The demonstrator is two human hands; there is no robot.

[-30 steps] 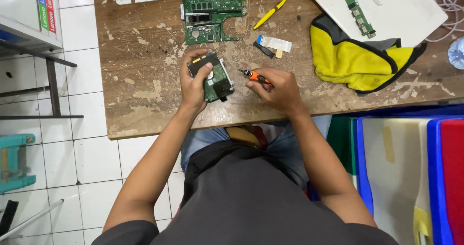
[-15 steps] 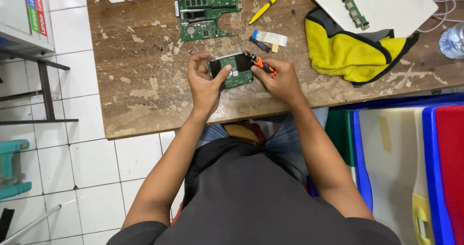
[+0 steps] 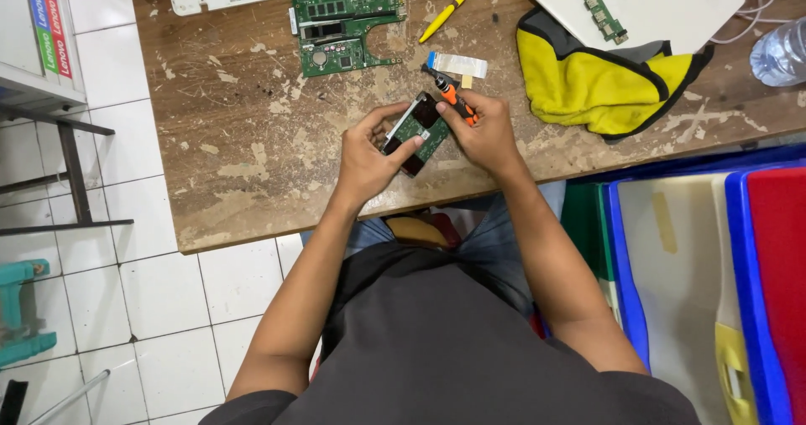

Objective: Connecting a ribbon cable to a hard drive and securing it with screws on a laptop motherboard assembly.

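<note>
hard drive (image 3: 416,133), a small flat unit with a green circuit board on its upper face and dark edges, is held just above the near part of the worn wooden table (image 3: 243,165), between both hands. order of note runs from largest to smallest.

table: scarred top, carrying a bare green motherboard (image 3: 344,24) at the far edge, a white laptop shell (image 3: 655,1) at far right, and a yellow and grey cloth (image 3: 596,77) near the right hand. a yellow pry tool (image 3: 449,7) and a short white ribbon cable (image 3: 457,62) lie just beyond the drive.

left hand (image 3: 365,161): fingers wrapped around the drive's left and lower edges, thumb on the board face, gripping it firmly and tilted.

right hand (image 3: 487,131): fingers closed around a small orange-handled screwdriver (image 3: 449,93), the same hand also touching the drive's right edge. the tip appears to point away from the drive, though the view is too small to be sure.

judgement: the step in hand looks like positioning the drive for work on its board screws. the next move calls for a steady left-hand hold, the driver turned tip-down, and square seating on a screw head before any twist.
</note>
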